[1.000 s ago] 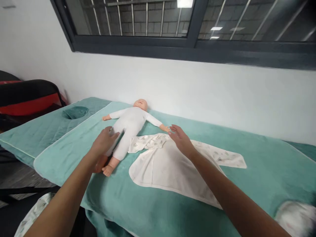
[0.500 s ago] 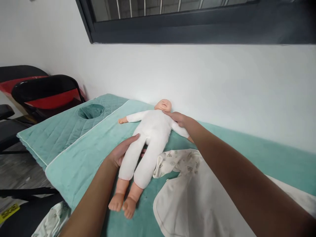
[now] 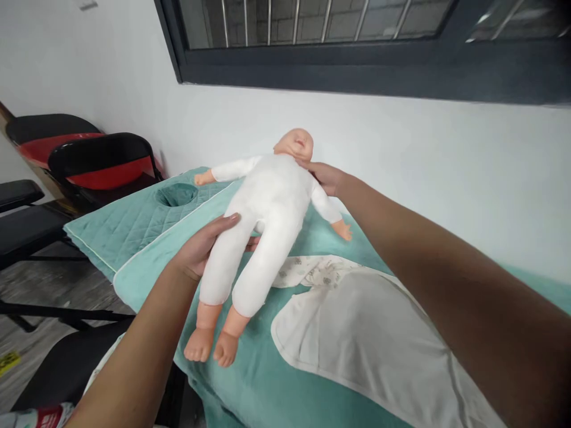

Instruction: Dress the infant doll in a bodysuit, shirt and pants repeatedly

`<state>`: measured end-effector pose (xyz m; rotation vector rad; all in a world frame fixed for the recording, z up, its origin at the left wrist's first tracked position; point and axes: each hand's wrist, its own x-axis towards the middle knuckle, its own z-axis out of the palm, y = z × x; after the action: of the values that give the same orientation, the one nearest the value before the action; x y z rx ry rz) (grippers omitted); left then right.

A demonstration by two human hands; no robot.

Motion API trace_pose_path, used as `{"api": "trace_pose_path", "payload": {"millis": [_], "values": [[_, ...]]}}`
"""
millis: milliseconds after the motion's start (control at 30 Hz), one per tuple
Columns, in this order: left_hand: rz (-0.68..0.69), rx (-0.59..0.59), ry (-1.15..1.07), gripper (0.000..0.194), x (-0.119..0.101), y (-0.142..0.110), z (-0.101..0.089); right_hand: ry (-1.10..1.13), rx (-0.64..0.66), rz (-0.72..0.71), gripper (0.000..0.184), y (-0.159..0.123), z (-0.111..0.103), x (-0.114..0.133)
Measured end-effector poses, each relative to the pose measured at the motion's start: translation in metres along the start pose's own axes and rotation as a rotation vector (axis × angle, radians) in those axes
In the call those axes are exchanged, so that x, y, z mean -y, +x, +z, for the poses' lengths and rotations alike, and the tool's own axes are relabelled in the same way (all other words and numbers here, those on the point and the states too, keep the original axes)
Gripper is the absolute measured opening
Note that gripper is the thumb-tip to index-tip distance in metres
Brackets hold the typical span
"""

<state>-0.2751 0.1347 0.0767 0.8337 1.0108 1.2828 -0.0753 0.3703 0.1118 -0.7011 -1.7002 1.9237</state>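
A baby doll (image 3: 272,196) with a white cloth body and bare plastic head, hands and feet is held face up above the green-covered bed. My left hand (image 3: 209,241) grips it at the thigh, thumb on top and fingers passing underneath between the legs. My right hand (image 3: 323,177) is closed around its shoulder beside the neck, the other fingers hidden behind the doll. Beside its legs, a pale baby garment (image 3: 357,321) with a small printed pattern lies spread on the green cover (image 3: 250,380).
A padded green section with a face hole (image 3: 177,194) extends at the left. Black and red folding chairs (image 3: 107,160) stand beyond it. A dark-framed window (image 3: 312,65) is in the white wall behind. At lower left are a black seat (image 3: 66,362) and a bottle (image 3: 42,416).
Both hands have lifted the doll off the bed, its head end rising the most. My view has shifted slightly, bringing more of the window and a bottle into sight.
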Motion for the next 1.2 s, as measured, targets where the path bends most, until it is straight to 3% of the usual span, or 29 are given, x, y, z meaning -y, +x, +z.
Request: {"api": "trace_pose_path", "payload": {"millis": [100, 233, 400, 500, 600, 767, 933, 1033, 1100, 1133, 1200], "values": [[-0.018, 0.138, -0.136, 0.04, 0.001, -0.022, 0.035, -0.14, -0.066, -0.042, 0.044, -0.044, 0.002, 0.039], [-0.035, 0.18, -0.237, 0.053, 0.048, -0.051, 0.093, -0.298, -0.21, 0.012, 0.046, -0.128, -0.008, 0.047], [-0.145, 0.283, -0.361, 0.062, 0.127, -0.092, 0.157, -0.292, -0.385, 0.102, 0.045, -0.24, -0.025, -0.008], [-0.21, 0.314, -0.378, 0.06, 0.162, -0.113, 0.179, -0.295, -0.457, 0.124, 0.051, -0.294, -0.031, -0.047], [-0.273, 0.304, -0.38, 0.056, 0.187, -0.127, 0.189, -0.385, -0.514, 0.154, 0.065, -0.326, -0.031, -0.076], [-0.326, 0.244, -0.386, 0.053, 0.209, -0.133, 0.192, -0.713, -0.621, 0.261, 0.084, -0.337, -0.029, -0.102], [-0.327, 0.222, -0.217, 0.046, 0.204, -0.13, 0.177, -0.951, -0.665, 0.333, 0.08, -0.329, -0.031, -0.103], [-0.217, 0.085, 0.129, 0.044, 0.197, -0.118, 0.162, -1.271, -0.794, 0.221, 0.063, -0.318, -0.017, -0.094], [-0.048, -0.008, 0.445, 0.037, 0.193, -0.104, 0.155, -1.521, -0.799, 0.07, 0.05, -0.303, 0.003, -0.09], [0.064, -0.028, 0.624, 0.033, 0.192, -0.096, 0.153, -1.592, -0.732, 0.005, 0.044, -0.293, 0.015, -0.089], [0.269, 0.006, 1.017, 0.03, 0.19, -0.08, 0.154, -1.628, -0.481, -0.041, 0.039, -0.269, 0.039, -0.092]]}}
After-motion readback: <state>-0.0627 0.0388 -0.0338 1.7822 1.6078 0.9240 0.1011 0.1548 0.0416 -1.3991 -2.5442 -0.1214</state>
